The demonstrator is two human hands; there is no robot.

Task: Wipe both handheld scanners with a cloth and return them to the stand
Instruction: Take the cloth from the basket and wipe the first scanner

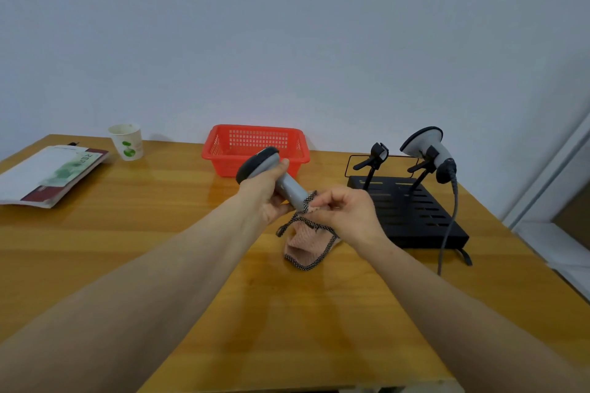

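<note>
My left hand (266, 191) grips a grey handheld scanner (289, 186) by its neck, with the dark head up and to the left and the handle pointing down to the right. My right hand (346, 209) pinches a pink cloth with a black checked border (308, 244) against the end of that handle; the rest of the cloth droops onto the table. A second scanner (426, 145) with a grey cable sits in the right clip of the black stand (412, 210). The stand's left clip (376, 156) holds nothing.
A red plastic basket (255, 143) stands behind the hands. A paper cup (127, 141) and a booklet (51, 174) lie at the far left of the wooden table (159, 217). The second scanner's cable (448, 226) hangs down over the stand's right side.
</note>
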